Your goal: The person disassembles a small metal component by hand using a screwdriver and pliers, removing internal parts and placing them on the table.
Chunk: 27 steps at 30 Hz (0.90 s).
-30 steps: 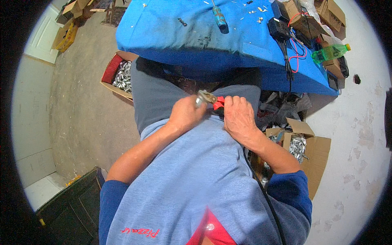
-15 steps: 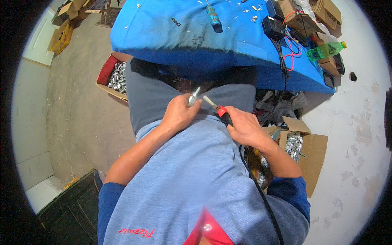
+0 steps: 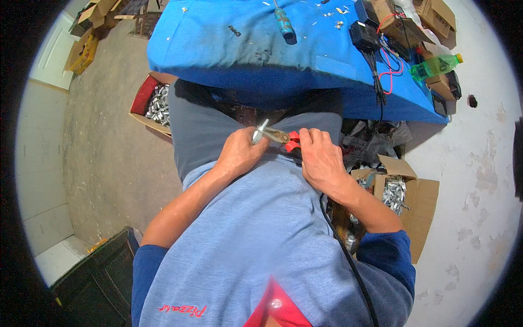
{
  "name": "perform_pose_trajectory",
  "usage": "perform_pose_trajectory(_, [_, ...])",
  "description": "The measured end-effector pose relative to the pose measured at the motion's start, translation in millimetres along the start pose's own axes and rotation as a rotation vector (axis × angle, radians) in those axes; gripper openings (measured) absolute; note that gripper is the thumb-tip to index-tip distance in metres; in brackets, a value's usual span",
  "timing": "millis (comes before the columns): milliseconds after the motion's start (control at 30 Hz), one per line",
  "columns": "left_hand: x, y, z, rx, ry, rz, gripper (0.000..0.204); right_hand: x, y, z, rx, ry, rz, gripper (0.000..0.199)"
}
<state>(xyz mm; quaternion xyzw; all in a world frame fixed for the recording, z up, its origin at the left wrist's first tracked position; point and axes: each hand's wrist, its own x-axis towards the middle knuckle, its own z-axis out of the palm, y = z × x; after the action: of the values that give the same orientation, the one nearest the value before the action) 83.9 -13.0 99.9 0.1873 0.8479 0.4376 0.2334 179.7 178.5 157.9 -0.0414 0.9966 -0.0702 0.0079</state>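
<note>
Silver metal piece (image 3: 258, 135) sits at frame center, in the left hand, narrow end pointing up. Person wearing a light blue shirt (image 3: 245, 218), dark blue sleeves and grey trousers (image 3: 199, 120) takes up the lower and middle frame. Table (image 3: 212, 49) with blue cloth spans top center to upper right, knees at its near edge. Cardboard box (image 3: 425, 212) right of center, flaps spread, silver parts (image 3: 394, 193) inside. Another box (image 3: 143, 98), red inner wall, left of the trousers, also holds a heap of silver parts (image 3: 158, 106). Right hand (image 3: 323, 155), just right of center, wraps around the handles of red-handled pliers (image 3: 285, 138). Left hand (image 3: 241, 148), just left of center, has fingers closed around the metal piece. Green bottle (image 3: 433, 67) lies on its side, upper right, near the table's right edge. Pliers point left at center, tips right up against the metal piece; can't tell if they bite on it. Screwdriver (image 3: 284, 23), teal handle, lies on the table, top center. Small dark scrap (image 3: 234, 31) on the cloth, left of it.
</note>
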Motion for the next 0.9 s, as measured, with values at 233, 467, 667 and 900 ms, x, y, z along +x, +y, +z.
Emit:
perform_pose_trajectory(233, [1.8, -3.4, 1.6, 0.013, 0.002, -0.018, 0.034, 0.5, -1.9, 7.3, -0.079, 0.055, -0.012, 0.029])
perform_pose_trajectory(467, [0.4, -3.5, 0.3, 0.000, 0.013, 0.040, 0.034, 4.6, 0.9, 8.4, -0.100, 0.069, -0.022, 0.027])
perform_pose_trajectory(667, [0.1, 1.6, -3.1, -0.019, -0.058, -0.025, 0.035, 5.6, 4.7, 9.9, -0.120, 0.084, -0.032, 0.022])
perform_pose_trajectory(900, [1.8, -3.4, -1.1, -0.053, -0.070, -0.023, 0.034, 6.3, 11.6, 13.5, -0.046, 0.084, -0.054, 0.020])
